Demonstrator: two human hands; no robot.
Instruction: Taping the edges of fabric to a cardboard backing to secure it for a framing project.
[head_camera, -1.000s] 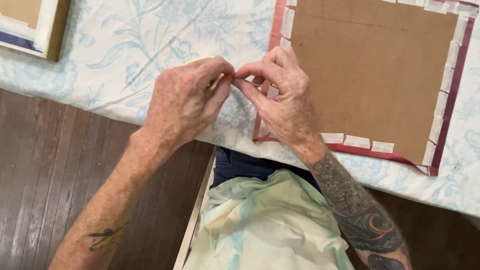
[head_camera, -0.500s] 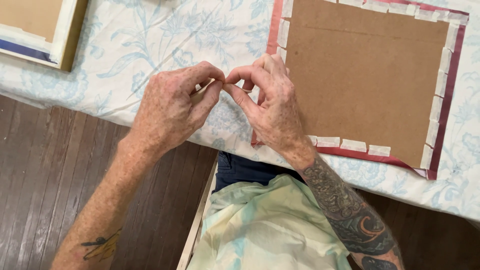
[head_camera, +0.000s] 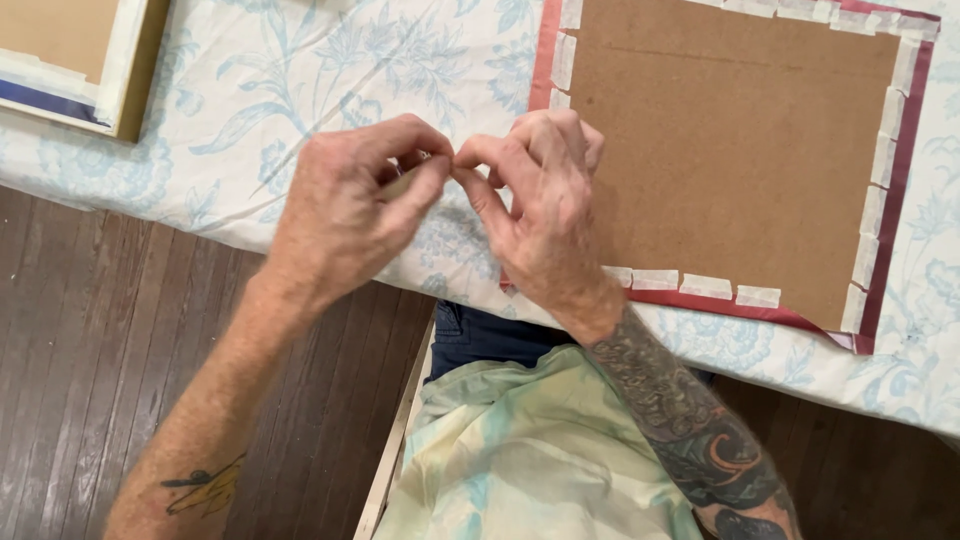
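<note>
L hand (head_camera: 345, 205) & R hand (head_camera: 540, 215) meet fingertip to fingertip, both pinching a small pale strip (head_camera: 405, 180), prob. tape, mostly hidden, above the floral tablecloth (head_camera: 250, 100), just left of the red-edged frame back (head_camera: 735, 150).

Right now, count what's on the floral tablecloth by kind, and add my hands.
Picture frames lying face down: 2 (red frame, pale wood frame)
Brown backing boards: 2 (one, other)
Hands: 2 (left, right)
Total: 6
</note>
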